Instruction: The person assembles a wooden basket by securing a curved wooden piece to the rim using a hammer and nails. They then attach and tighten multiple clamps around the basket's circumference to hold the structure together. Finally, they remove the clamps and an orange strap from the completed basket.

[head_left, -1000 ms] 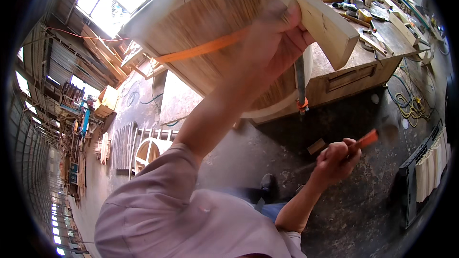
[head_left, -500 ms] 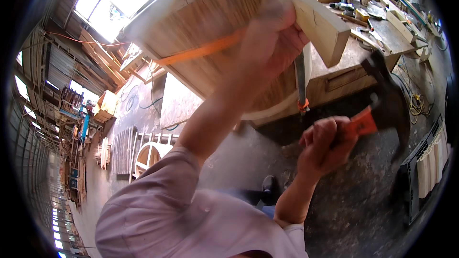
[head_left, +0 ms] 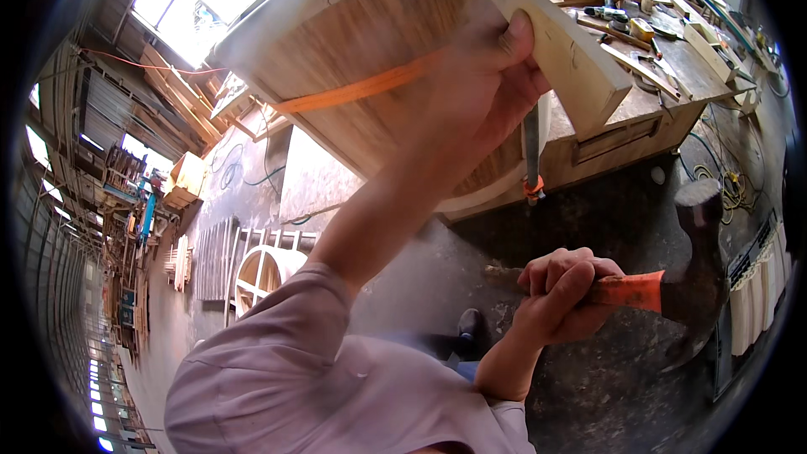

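The curved wooden cabinet (head_left: 378,25) looms largest, to the left of my pale wooden piece (head_left: 567,55); a cluttered tabletop (head_left: 691,76) lies to the piece's right. The piece slants, its long axis running down rightward. Below and right of it, well apart, is the hammer (head_left: 643,290), roughly level, right hand (head_left: 567,296) wrapped round its handle. Nearer, my left hand (head_left: 511,71) grasps the piece's left edge.

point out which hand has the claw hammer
The right hand, low in the view: its fingers wrap the handle of the claw hammer, just behind the orange section. The left hand, higher up, holds a pale wooden piece instead.
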Demonstrator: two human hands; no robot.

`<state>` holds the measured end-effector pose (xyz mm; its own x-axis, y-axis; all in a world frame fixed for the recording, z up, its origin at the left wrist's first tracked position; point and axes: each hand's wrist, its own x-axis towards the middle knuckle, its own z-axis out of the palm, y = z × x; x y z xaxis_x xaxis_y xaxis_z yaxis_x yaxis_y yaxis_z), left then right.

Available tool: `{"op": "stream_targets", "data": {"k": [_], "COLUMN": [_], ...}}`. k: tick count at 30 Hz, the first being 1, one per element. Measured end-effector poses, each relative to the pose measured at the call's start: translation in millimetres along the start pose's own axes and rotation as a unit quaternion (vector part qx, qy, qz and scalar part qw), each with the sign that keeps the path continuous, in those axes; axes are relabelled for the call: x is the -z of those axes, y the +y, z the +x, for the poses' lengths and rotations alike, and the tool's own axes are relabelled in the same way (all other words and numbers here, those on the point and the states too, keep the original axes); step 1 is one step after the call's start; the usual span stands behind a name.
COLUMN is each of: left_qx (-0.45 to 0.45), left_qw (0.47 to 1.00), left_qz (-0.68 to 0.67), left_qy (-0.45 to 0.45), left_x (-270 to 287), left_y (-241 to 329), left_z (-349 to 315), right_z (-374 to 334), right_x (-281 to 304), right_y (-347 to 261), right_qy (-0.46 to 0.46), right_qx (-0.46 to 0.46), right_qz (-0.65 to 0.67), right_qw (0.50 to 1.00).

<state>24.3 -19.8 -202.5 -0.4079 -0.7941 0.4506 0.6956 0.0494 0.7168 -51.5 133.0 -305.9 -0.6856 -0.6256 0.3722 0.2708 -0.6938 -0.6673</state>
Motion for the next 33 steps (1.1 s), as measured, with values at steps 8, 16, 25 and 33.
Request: {"op": "stream_targets", "data": {"k": [8,16,25,33], "left_qx": [0.009,-0.019,-0.009,-0.004], "left_qw": [1.0,0.999,0.999,0.999], "left_qz": [0.001,-0.029,-0.03,-0.054], "left_qy": [0.011,-0.017,-0.015,-0.005], "left_x": [-2,-10,3,8], "left_y": [3,3,13,37], "left_z": [-10,-5,-22,-55], "right_z": [-6,-6,-14,-44], "right_x": [7,-1,-17,-16], "right_y": [-8,6,-7,-9], "right_qy": [-0.007,0.011,-0.029,-0.045], "right_qx": [-0.028,0.053,-0.116,-0.034], "right_qz": [-0.025,-0.072,-0.122,-0.084], "right_qw": [0.999,0.996,0.985,0.995]}}
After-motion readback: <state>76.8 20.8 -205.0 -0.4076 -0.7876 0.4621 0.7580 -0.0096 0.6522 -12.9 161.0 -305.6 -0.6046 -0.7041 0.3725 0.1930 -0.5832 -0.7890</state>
